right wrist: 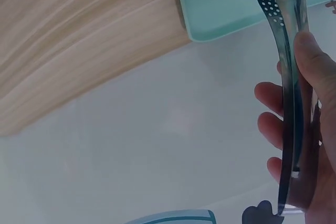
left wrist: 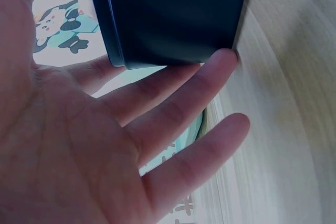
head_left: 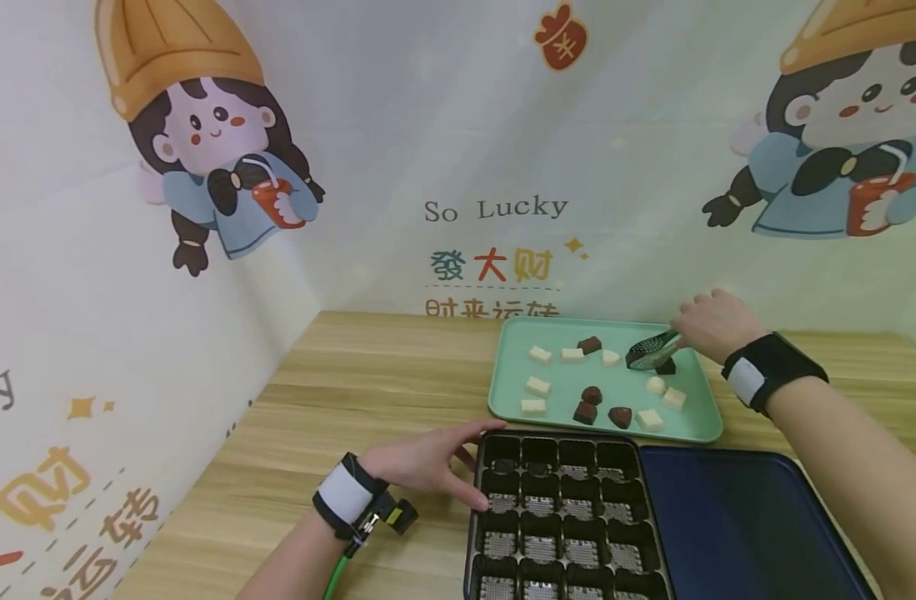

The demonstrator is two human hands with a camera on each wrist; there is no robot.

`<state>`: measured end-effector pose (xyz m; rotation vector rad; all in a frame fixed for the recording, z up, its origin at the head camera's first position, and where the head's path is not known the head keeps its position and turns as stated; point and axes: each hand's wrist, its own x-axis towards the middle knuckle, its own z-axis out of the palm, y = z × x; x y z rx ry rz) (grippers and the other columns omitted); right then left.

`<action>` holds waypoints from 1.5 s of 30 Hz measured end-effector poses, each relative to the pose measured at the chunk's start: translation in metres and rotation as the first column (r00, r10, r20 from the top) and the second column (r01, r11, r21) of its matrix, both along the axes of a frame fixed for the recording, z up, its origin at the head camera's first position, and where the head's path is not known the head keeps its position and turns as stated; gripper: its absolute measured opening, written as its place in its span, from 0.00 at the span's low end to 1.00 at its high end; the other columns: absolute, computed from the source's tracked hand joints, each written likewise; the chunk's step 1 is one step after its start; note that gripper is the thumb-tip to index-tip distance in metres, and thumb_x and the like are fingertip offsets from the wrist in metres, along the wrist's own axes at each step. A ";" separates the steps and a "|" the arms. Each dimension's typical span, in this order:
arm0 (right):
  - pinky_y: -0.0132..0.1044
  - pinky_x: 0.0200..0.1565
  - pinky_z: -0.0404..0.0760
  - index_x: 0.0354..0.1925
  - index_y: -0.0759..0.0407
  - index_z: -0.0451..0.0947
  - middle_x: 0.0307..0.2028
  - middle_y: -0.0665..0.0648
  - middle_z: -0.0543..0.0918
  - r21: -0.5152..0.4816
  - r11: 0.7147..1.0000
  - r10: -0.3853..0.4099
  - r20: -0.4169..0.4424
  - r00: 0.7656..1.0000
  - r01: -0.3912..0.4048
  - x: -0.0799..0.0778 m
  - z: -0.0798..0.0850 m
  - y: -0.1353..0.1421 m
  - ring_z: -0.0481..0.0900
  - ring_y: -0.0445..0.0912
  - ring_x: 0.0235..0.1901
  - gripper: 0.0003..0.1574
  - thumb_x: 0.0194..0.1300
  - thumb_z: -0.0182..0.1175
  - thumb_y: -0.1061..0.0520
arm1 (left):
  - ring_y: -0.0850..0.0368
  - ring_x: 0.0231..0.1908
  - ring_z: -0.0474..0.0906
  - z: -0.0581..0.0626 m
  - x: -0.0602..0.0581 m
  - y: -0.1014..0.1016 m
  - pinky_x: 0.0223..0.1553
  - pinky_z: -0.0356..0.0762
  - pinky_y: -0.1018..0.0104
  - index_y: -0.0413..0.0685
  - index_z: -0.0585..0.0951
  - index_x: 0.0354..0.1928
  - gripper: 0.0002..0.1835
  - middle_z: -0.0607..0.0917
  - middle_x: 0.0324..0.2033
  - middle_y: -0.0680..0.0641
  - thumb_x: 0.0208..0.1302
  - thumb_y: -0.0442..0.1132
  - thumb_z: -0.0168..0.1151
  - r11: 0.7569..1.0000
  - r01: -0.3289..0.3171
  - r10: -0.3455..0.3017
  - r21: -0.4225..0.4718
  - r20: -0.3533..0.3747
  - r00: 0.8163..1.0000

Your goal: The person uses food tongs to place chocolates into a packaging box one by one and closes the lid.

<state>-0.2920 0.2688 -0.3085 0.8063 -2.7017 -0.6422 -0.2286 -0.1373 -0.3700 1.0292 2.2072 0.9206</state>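
Observation:
In the head view my right hand (head_left: 716,321) grips perforated metal tongs (head_left: 656,350) over the right back part of a mint green tray (head_left: 555,327). The tongs' heads are close together at a dark chocolate, with another dark chocolate (head_left: 666,367) just beside them. The right wrist view shows the tongs (right wrist: 291,66) lying along my fingers, thumb on one arm. My left hand (head_left: 420,461) rests at the back left corner of a black compartment tray (head_left: 468,533), fingers spread and touching its side (left wrist: 168,19). Dark pieces sit in two back-row compartments.
White chocolates (head_left: 538,386) and brown ones (head_left: 620,417) lie scattered on the green tray. A dark blue tray (head_left: 750,517) lies right of the black one, under my right forearm. Behind the wooden table (head_left: 337,383) hangs a printed backdrop (head_left: 382,167).

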 end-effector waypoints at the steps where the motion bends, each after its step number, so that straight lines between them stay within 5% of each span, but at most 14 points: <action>1: 0.40 0.28 0.72 0.24 0.56 0.74 0.20 0.50 0.70 -0.028 1.000 0.008 0.001 1.000 -0.008 0.002 0.000 0.000 0.71 0.48 0.23 0.13 0.51 0.63 0.48 | 0.60 0.47 0.71 -0.001 0.000 0.000 0.45 0.70 0.65 0.60 0.50 0.69 0.51 0.55 0.66 0.46 0.45 0.52 0.69 1.000 0.001 -0.001 -0.002 -0.005 1.000; 10: 0.40 0.24 0.73 0.37 0.58 0.78 0.24 0.50 0.73 -0.224 0.974 0.027 0.034 0.999 -0.018 0.052 0.035 -0.014 0.72 0.44 0.22 0.16 0.55 0.62 0.49 | 0.60 0.47 0.71 -0.004 0.000 0.001 0.44 0.71 0.65 0.62 0.49 0.69 0.52 0.54 0.67 0.46 0.45 0.55 0.68 1.000 0.004 -0.004 -0.010 -0.023 1.000; 16: 0.36 0.24 0.73 0.37 0.52 0.79 0.28 0.49 0.77 -0.231 0.951 0.213 0.009 0.977 -0.205 0.093 0.048 -0.040 0.74 0.41 0.23 0.16 0.54 0.61 0.45 | 0.59 0.48 0.71 -0.002 -0.002 0.001 0.44 0.71 0.65 0.62 0.50 0.69 0.51 0.54 0.67 0.47 0.46 0.53 0.68 1.000 -0.002 0.002 -0.001 -0.011 1.000; 20: 0.30 0.19 0.65 0.29 0.46 0.75 0.21 0.41 0.65 -0.186 0.941 0.297 0.064 0.953 -0.281 0.110 0.045 -0.065 0.64 0.35 0.19 0.09 0.55 0.60 0.44 | 0.59 0.48 0.71 -0.001 -0.003 0.000 0.45 0.70 0.65 0.62 0.50 0.69 0.51 0.55 0.66 0.47 0.45 0.54 0.68 1.000 0.002 -0.002 -0.002 -0.019 1.000; 24: 0.30 0.17 0.60 0.24 0.44 0.73 0.19 0.42 0.61 -0.104 0.957 0.280 0.094 0.955 -0.270 0.117 0.044 -0.088 0.60 0.36 0.16 0.11 0.52 0.62 0.43 | 0.59 0.48 0.71 -0.001 -0.003 0.001 0.45 0.70 0.65 0.62 0.50 0.69 0.51 0.56 0.66 0.46 0.46 0.54 0.68 1.000 0.003 -0.003 -0.004 -0.009 1.000; 33: 0.31 0.19 0.46 0.12 0.46 0.60 0.11 0.45 0.52 0.011 0.957 0.290 -0.001 0.957 -0.290 0.122 0.054 -0.127 0.48 0.38 0.14 0.24 0.49 0.66 0.51 | 0.59 0.46 0.72 -0.001 -0.002 0.001 0.43 0.71 0.65 0.61 0.50 0.69 0.51 0.58 0.64 0.45 0.45 0.53 0.69 1.000 -0.001 0.001 0.009 0.013 1.000; 40: 0.31 0.19 0.45 0.11 0.45 0.59 0.11 0.45 0.51 0.044 0.967 0.253 -0.010 0.967 -0.253 0.123 0.054 -0.131 0.47 0.38 0.14 0.26 0.48 0.67 0.54 | 0.59 0.46 0.72 0.000 -0.001 0.001 0.44 0.71 0.64 0.61 0.50 0.69 0.50 0.56 0.66 0.46 0.46 0.52 0.69 1.000 0.007 -0.007 0.020 0.026 1.000; 45: 0.35 0.24 0.43 0.13 0.46 0.49 0.15 0.46 0.44 0.034 0.952 0.305 -0.077 0.949 -0.303 0.123 0.040 -0.134 0.42 0.40 0.19 0.32 0.51 0.61 0.65 | 0.59 0.47 0.71 0.000 -0.001 0.001 0.46 0.70 0.63 0.62 0.51 0.69 0.50 0.57 0.66 0.48 0.46 0.52 0.69 1.000 0.002 -0.002 0.004 0.008 1.000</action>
